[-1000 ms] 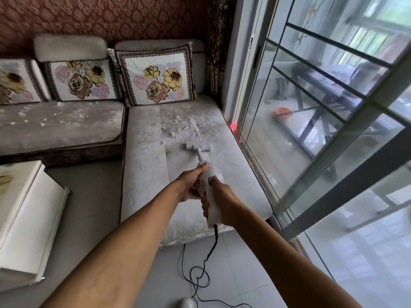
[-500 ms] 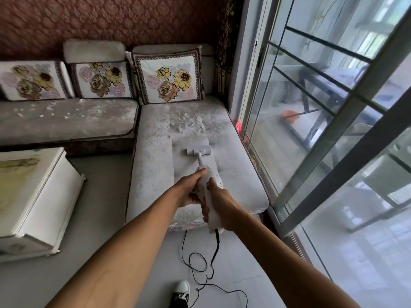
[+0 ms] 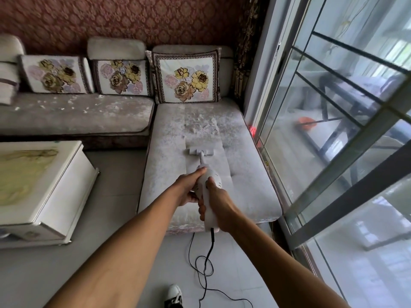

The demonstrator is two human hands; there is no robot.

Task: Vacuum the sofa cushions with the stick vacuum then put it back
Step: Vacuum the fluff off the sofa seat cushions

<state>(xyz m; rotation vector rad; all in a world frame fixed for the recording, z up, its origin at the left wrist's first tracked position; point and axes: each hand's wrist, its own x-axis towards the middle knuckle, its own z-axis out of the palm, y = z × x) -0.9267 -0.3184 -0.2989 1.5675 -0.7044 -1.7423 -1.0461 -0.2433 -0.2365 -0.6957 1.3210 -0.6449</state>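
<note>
We've got both hands wrapped around the white stick vacuum (image 3: 209, 185), left hand (image 3: 189, 187) gripping the body and right hand (image 3: 219, 203) on the handle, its brush head (image 3: 200, 151) flat on the crumb-covered chaise cushion (image 3: 169, 174), cord (image 3: 206, 263) trailing on the floor.

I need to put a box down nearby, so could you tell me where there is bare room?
Bare floor lies between the white cabinet and the chaise cushion. The cord and a shoe crowd the floor below the vacuum, gripped by the left hand and right hand.
</note>
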